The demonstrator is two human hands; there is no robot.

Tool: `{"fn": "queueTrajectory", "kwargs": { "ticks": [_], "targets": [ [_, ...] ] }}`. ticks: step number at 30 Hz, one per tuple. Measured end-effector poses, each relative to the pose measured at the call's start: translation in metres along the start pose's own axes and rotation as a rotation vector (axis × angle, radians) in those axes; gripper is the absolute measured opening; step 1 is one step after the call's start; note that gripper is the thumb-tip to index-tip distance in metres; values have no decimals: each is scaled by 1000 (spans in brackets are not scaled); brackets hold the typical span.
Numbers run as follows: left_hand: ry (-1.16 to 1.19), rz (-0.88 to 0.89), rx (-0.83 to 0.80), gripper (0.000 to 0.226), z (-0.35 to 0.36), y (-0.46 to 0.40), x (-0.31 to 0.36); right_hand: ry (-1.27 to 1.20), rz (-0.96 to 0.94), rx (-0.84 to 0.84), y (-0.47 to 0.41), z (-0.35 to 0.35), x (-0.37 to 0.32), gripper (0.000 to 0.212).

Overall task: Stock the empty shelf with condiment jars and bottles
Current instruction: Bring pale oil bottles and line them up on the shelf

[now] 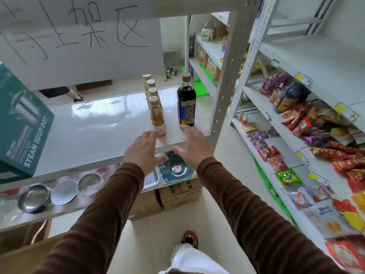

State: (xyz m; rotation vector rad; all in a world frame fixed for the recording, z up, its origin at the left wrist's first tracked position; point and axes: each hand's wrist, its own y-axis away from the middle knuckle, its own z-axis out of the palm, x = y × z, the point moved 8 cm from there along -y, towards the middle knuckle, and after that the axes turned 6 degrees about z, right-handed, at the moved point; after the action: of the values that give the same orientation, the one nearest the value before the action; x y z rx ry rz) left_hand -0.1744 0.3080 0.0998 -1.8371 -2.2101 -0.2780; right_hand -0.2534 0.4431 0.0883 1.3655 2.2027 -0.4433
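Note:
A white shelf [94, 123] holds a row of several small amber bottles [157, 115] with gold caps, lined front to back. To their right stands a tall dark bottle [186, 101] with a blue and yellow label. My left hand [145, 150] hovers open just in front of the nearest amber bottle, fingertips close to its base. At the shelf's front edge, right below the dark bottle, my right hand [192, 146] is spread open too. Neither hand holds anything.
A teal steam soup pot box [21, 125] sits on the shelf's left end. Steel bowls [34, 197] and glass plates [175, 171] fill the shelf below, with cardboard boxes [178, 195] under them. Snack racks [316, 125] line the right side. A grey upright post [225, 76] borders the shelf.

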Motion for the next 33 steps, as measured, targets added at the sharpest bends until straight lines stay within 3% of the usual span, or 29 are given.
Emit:
{"fn": "queueTrajectory", "kwargs": {
  "ticks": [5, 13, 21, 33],
  "targets": [
    [9, -86, 20, 89, -3, -32, -43, -85, -3, 16, -65, 26, -24, 72],
    [22, -146, -7, 90, -1, -72, -94, -177, 160, -30, -133, 77, -26, 79],
    [87, -80, -50, 79, 10, -106, -123, -202, 261, 75, -144, 98, -24, 65],
    [298, 28, 48, 56, 6, -185, -115, -292, 302, 260, -101, 71, -6, 40]
  ]
}}
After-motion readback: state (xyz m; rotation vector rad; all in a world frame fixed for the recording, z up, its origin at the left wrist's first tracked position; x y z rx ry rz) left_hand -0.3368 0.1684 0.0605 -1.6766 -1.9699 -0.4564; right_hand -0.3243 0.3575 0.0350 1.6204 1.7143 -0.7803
